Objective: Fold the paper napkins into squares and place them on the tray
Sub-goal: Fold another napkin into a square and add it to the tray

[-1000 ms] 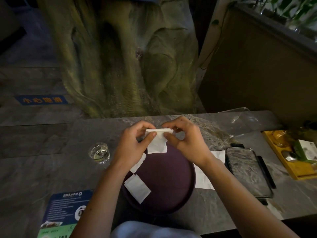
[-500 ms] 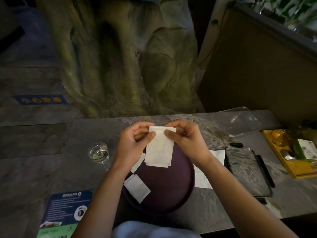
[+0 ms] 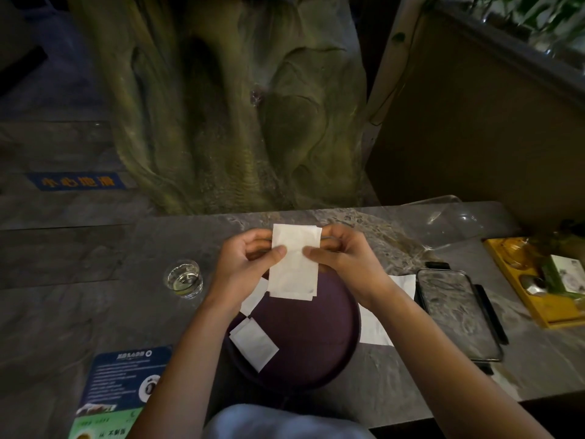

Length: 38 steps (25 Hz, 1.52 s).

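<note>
- Two hands: the left hand (image 3: 243, 267) and right hand (image 3: 345, 264) each pinch one half-folded napkin (image 3: 294, 264) by its top corners.
- One round tray (image 3: 304, 343) carries two folded squares (image 3: 253, 346) at its left rim.
- One glass (image 3: 184, 278) stands on the surface (image 3: 95, 312).

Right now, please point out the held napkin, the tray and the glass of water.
held napkin (image 3: 294, 264), head view, middle of the sheet
tray (image 3: 316, 337), head view, bare dark floor
glass of water (image 3: 184, 278), head view, its middle

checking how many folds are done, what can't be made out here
Head view only:
held napkin: layer count lost in dim light
second napkin, at tray rim: mostly under left hand
flat napkin: partly behind right arm
blue card: cut by bottom edge, print too small
</note>
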Each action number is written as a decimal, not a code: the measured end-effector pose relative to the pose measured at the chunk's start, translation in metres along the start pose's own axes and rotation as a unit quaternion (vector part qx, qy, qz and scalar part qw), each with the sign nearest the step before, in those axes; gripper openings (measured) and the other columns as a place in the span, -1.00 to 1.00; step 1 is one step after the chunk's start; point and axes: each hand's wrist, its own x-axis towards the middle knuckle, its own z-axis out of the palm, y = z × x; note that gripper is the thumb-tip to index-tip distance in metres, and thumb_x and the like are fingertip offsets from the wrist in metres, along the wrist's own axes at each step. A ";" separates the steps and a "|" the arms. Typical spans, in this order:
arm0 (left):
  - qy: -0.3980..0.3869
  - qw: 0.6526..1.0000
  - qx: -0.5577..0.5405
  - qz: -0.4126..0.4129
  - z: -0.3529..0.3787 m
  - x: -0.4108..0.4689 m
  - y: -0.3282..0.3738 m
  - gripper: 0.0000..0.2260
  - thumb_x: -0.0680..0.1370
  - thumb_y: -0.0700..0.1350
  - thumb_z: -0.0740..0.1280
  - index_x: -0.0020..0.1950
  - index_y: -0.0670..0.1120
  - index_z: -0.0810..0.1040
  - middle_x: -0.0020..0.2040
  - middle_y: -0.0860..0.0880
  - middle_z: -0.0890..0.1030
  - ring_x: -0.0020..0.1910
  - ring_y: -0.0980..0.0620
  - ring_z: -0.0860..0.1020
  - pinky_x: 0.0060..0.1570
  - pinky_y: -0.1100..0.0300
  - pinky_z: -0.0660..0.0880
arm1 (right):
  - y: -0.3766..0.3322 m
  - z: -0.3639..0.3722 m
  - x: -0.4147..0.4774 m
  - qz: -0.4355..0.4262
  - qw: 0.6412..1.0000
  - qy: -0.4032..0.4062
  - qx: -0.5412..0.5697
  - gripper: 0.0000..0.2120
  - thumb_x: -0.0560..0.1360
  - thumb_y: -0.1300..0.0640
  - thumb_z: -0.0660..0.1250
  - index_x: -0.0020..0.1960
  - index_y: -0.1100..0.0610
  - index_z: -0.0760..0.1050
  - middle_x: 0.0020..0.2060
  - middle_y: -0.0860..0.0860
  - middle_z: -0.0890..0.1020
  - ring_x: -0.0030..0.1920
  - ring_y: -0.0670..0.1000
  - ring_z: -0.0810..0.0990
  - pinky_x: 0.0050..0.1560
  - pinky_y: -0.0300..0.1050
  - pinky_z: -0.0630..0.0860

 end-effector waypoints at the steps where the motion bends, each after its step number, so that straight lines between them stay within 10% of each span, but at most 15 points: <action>1: -0.006 1.000 0.000 -0.007 0.000 0.000 -0.001 -0.82 0.46 -0.28 0.44 0.04 -0.12 0.62 -0.05 -0.09 0.72 -0.04 -0.06 0.69 -0.01 0.03 0.61 | 0.001 0.000 0.000 0.001 1.000 0.005 0.001 -0.81 0.46 0.38 0.40 0.07 0.34 0.52 -0.09 0.35 0.67 -0.10 0.21 0.70 -0.08 0.02 0.64; 33: -0.098 0.983 0.057 -0.145 -0.004 -0.002 -0.040 -0.74 0.46 -0.29 0.45 0.12 -0.15 0.55 -0.02 -0.15 0.66 -0.14 0.06 0.65 -0.26 0.29 0.57 | 0.055 -0.013 -0.008 0.091 0.993 0.028 -0.072 -0.74 0.47 0.33 0.41 0.15 0.30 0.51 -0.03 0.32 0.66 -0.03 0.26 0.68 -0.03 0.14 0.62; 38: -0.111 0.972 0.083 -0.191 -0.012 -0.010 -0.072 -0.76 0.44 -0.26 0.48 0.06 -0.07 0.57 -0.07 -0.13 0.65 -0.15 0.04 0.64 -0.20 0.22 0.59 | 0.090 -0.015 -0.014 0.120 0.990 0.037 -0.067 -0.75 0.48 0.37 0.38 0.14 0.38 0.50 -0.04 0.27 0.65 -0.13 0.10 0.66 -0.25 -0.16 0.62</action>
